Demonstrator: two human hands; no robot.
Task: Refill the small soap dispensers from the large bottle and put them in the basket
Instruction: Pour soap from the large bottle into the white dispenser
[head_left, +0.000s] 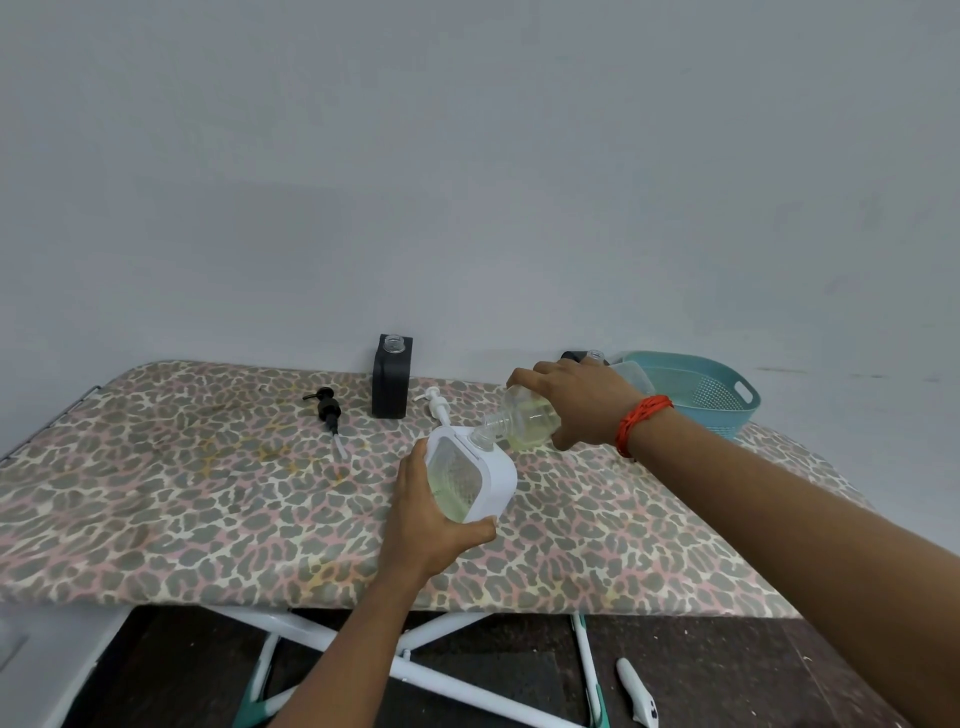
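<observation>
Leopard-print fabric, mottled grey/pink, covers the board (182, 493). Far left a black pump (324, 408) w/ clear tube lies on its side. Next, a black dispenser (390, 382): boxy, matte, upright, clear threaded neck uncapped. Just right of it a white pump (436, 402) lies flat. Centre: white dispenser (493, 483), rounded square w/ clear window, pale yellow liquid inside, tilted. L hand (431, 525) grips its side, thumb curled along the near edge, most fingers hidden behind. Bottle (522, 418), clear round plastic, is tipped w/ mouth at that dispenser's neck. R hand (576, 402) wraps it from above, fingers curled round the body, orange band (641, 421) on wrist, forearm stretched in from lower right. Far right: teal basket (717, 400), perforated plastic, handle cut-out, at the board's back corner. Count: 2 pumps, 2 dispensers plainly seen, 1 bottle, 1 basket.
</observation>
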